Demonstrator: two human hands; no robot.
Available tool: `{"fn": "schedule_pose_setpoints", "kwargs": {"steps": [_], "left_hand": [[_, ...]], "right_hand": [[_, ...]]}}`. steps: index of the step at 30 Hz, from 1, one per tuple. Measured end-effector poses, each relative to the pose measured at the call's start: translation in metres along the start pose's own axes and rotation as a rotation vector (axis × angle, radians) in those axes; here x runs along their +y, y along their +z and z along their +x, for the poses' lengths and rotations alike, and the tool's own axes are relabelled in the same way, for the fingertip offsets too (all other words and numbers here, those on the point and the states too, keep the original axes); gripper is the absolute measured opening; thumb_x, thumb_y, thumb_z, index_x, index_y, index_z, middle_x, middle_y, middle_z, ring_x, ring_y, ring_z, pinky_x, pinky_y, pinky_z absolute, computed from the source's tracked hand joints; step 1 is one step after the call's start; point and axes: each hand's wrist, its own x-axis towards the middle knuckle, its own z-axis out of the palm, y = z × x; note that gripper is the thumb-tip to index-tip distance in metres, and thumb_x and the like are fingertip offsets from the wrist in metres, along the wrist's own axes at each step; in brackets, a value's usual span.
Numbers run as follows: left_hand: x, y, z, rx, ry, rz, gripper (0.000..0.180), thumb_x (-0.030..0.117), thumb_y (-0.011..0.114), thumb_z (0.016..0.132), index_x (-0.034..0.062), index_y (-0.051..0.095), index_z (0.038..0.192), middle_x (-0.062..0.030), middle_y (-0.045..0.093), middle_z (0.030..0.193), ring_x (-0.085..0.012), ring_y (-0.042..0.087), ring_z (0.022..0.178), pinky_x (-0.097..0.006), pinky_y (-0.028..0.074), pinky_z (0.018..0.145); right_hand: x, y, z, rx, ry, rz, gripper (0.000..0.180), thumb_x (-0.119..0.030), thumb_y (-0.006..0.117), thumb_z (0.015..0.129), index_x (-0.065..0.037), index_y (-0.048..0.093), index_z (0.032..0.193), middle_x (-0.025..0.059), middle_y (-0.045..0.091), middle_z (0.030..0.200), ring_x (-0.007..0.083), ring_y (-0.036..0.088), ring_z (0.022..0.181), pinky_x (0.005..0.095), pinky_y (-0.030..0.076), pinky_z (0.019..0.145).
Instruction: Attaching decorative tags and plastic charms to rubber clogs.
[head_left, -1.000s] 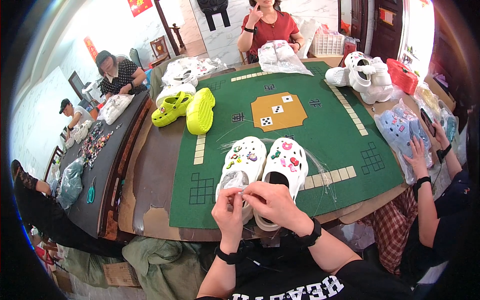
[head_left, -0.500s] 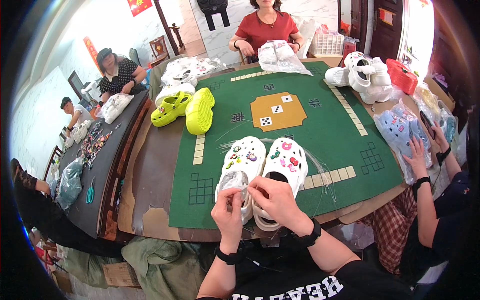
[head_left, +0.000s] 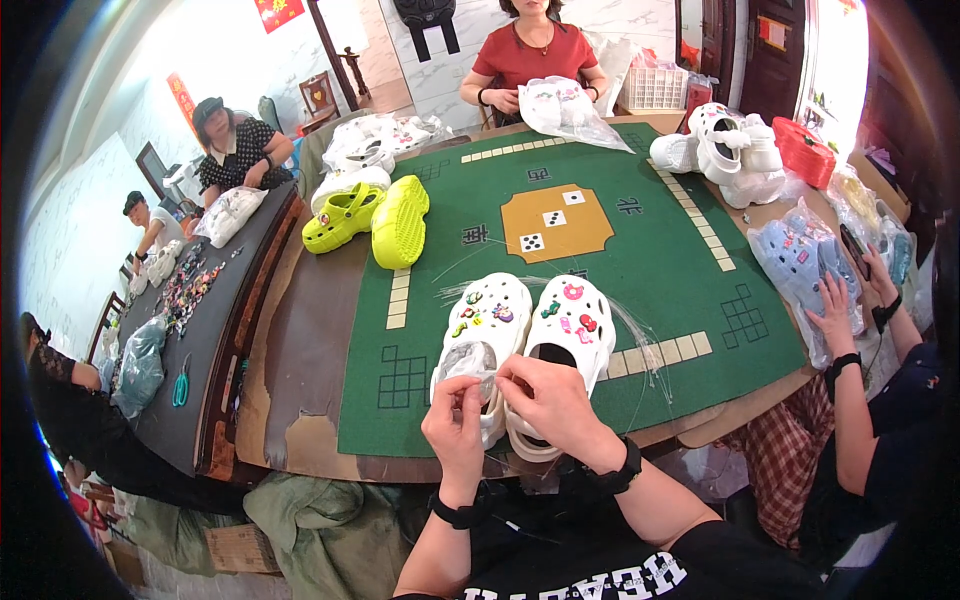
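Two white clogs with colourful charms stand side by side before me, toes pointing away: the left clog (head_left: 487, 312) and the right clog (head_left: 570, 318). Crumpled clear plastic (head_left: 466, 360) fills the left clog's opening. Over the heel ends, my left hand (head_left: 457, 425) and my right hand (head_left: 555, 400) meet with fingertips pinched together. Whatever thin thing they pinch is too small to make out. Fine clear plastic strands (head_left: 655, 365) lie loose on the green mat (head_left: 465, 195) around the clogs.
Lime-green clogs (head_left: 398, 222) stand at the mat's left edge, and bagged white clogs (head_left: 375, 140) lie behind. More white clogs (head_left: 718, 145) and red twine (head_left: 803, 153) are at the far right. A person's hands touch bagged blue clogs (head_left: 800, 262). Scissors (head_left: 181, 382) lie on the left table.
Across the table, the person in red has turned and lowered the bagged clogs toward the mat. My own hands and the white clogs hold almost the same place.
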Motion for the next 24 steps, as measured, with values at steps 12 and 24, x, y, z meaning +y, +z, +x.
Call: {"fn": "schedule_pose_setpoints", "kwargs": {"steps": [12,24], "left_hand": [[0.0018,0.003,0.0018,0.0,0.036,0.076,0.005,0.002,0.064,0.091,0.0024,0.065,0.095,-0.0033,0.064,0.076,-0.0086,0.057,0.064,-0.024,0.046,0.057],[0.0072,0.0032,0.0043,-0.021,0.07,0.134,0.003,0.003,0.064,0.091,0.003,0.064,0.094,-0.0036,0.062,0.072,-0.0089,0.058,0.063,-0.024,0.046,0.057]], "right_hand": [[0.0022,0.0013,-0.0015,-0.02,-0.133,0.076,0.011,-0.014,0.063,0.089,-0.004,0.063,0.093,0.0127,0.063,0.073,0.0283,0.063,0.065,0.0348,0.048,0.058],[0.0013,0.0015,-0.002,-0.019,-0.267,0.175,0.012,-0.015,0.064,0.088,-0.005,0.065,0.093,0.0129,0.063,0.074,0.0281,0.064,0.066,0.0356,0.048,0.058]]}}
